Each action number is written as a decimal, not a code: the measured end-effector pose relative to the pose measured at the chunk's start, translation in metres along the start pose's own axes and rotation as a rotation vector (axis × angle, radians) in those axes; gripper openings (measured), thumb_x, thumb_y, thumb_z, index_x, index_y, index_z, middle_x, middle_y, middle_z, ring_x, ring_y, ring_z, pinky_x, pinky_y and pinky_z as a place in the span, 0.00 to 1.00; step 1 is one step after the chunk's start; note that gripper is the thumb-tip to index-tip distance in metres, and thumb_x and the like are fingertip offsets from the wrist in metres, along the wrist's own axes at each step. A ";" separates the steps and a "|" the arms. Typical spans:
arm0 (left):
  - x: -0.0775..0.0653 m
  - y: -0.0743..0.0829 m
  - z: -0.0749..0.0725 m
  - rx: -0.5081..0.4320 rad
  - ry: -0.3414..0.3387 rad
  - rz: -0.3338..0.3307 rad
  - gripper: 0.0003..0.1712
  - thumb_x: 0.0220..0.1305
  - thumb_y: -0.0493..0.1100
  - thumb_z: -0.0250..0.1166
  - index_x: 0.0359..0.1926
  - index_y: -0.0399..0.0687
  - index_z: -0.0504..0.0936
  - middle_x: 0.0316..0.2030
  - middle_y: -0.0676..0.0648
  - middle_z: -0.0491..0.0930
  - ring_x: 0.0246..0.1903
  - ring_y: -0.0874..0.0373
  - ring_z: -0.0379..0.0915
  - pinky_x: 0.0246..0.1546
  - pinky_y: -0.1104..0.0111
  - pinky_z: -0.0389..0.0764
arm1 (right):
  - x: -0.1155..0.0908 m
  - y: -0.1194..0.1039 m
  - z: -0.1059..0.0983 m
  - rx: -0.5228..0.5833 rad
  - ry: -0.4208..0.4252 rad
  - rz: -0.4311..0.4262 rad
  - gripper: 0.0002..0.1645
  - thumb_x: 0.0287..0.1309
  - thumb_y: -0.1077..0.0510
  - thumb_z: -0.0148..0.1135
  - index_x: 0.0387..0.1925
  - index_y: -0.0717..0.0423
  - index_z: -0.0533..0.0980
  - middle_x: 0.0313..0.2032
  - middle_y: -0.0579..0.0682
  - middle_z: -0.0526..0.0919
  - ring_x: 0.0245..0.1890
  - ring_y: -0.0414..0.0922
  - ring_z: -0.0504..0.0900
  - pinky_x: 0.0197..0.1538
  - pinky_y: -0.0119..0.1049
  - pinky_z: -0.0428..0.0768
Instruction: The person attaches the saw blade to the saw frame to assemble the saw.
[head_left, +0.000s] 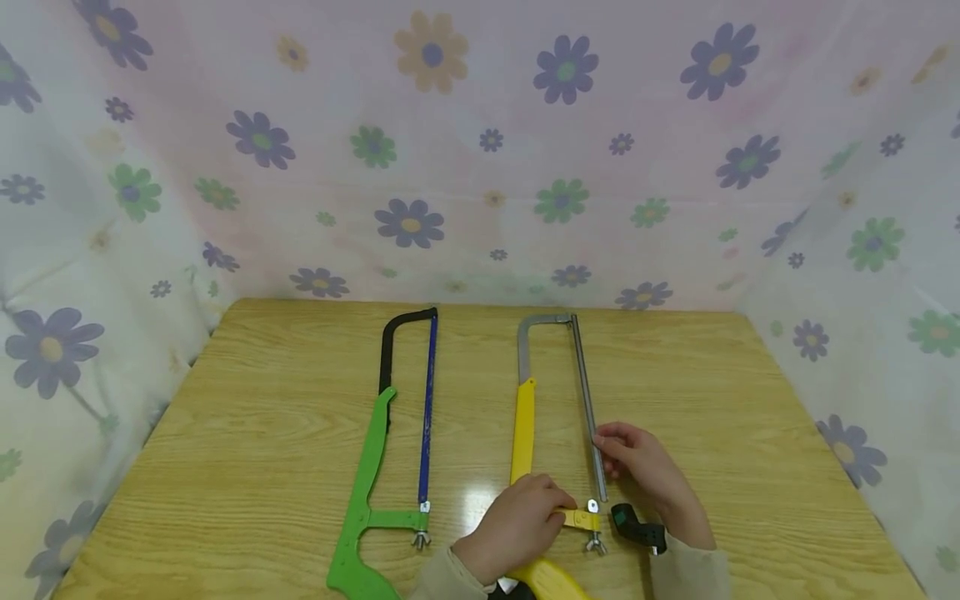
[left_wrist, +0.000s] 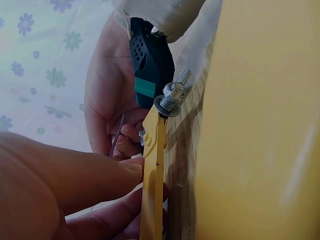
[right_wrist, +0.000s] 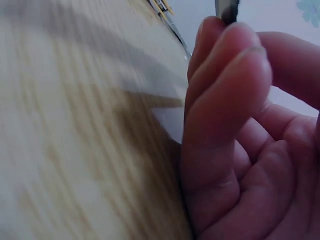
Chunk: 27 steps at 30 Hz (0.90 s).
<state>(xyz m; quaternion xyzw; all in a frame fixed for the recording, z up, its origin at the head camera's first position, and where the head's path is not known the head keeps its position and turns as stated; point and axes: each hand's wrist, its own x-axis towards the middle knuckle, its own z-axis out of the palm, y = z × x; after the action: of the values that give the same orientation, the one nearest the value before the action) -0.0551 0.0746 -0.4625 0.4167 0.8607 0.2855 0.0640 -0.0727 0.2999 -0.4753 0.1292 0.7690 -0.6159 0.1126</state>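
A hacksaw with a yellow and grey frame (head_left: 523, 425) lies on the table, its handle toward me. My left hand (head_left: 517, 525) grips the frame's short yellow cross arm (left_wrist: 153, 200), thumb on one side and fingers on the other. Beyond that grip the arm ends in a bolt with a wing nut (head_left: 596, 545). Between thumb and fingers my right hand (head_left: 648, 471) pinches the grey saw blade (head_left: 583, 367) near its lower end. The blade's top meets the frame's far tip; its lower end sits just right of the metal blade holder (head_left: 593, 506), apart from it.
To the left lies a second hacksaw with a green and black frame (head_left: 367, 467) and a blue blade (head_left: 427, 408) fitted along it. A black wrist camera (head_left: 637, 529) sits at my right wrist. A flowered cloth (head_left: 465, 167) hangs behind the wooden table (head_left: 262, 433).
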 end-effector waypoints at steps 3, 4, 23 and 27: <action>0.000 -0.001 0.001 0.013 0.001 0.000 0.10 0.58 0.41 0.59 0.39 0.57 0.83 0.34 0.60 0.75 0.35 0.67 0.68 0.33 0.78 0.69 | -0.002 0.000 0.001 -0.003 0.001 -0.007 0.26 0.55 0.51 0.59 0.46 0.69 0.69 0.27 0.53 0.74 0.22 0.42 0.73 0.27 0.34 0.75; 0.001 -0.001 0.000 0.017 -0.001 -0.004 0.10 0.58 0.41 0.59 0.40 0.57 0.83 0.34 0.60 0.75 0.35 0.67 0.68 0.33 0.78 0.69 | -0.002 0.000 0.002 -0.006 0.003 -0.007 0.26 0.55 0.51 0.59 0.46 0.69 0.69 0.27 0.54 0.74 0.23 0.42 0.73 0.27 0.34 0.75; 0.002 -0.001 0.000 -0.029 -0.043 -0.053 0.10 0.60 0.48 0.58 0.40 0.57 0.82 0.35 0.61 0.74 0.36 0.67 0.68 0.37 0.76 0.69 | -0.004 0.004 0.001 -0.039 -0.030 -0.018 0.26 0.55 0.51 0.59 0.46 0.69 0.70 0.27 0.56 0.76 0.23 0.44 0.75 0.29 0.36 0.77; 0.001 0.000 0.002 -0.037 -0.048 -0.063 0.09 0.60 0.48 0.58 0.40 0.58 0.82 0.34 0.61 0.74 0.36 0.67 0.68 0.37 0.76 0.69 | -0.004 0.005 0.000 -0.041 -0.034 -0.010 0.26 0.55 0.51 0.59 0.46 0.69 0.70 0.27 0.56 0.76 0.23 0.44 0.75 0.29 0.37 0.77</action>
<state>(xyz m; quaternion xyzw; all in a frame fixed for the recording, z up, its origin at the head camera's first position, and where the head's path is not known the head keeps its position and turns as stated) -0.0554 0.0765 -0.4647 0.3949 0.8661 0.2891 0.1015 -0.0669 0.3008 -0.4788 0.1126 0.7799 -0.6028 0.1254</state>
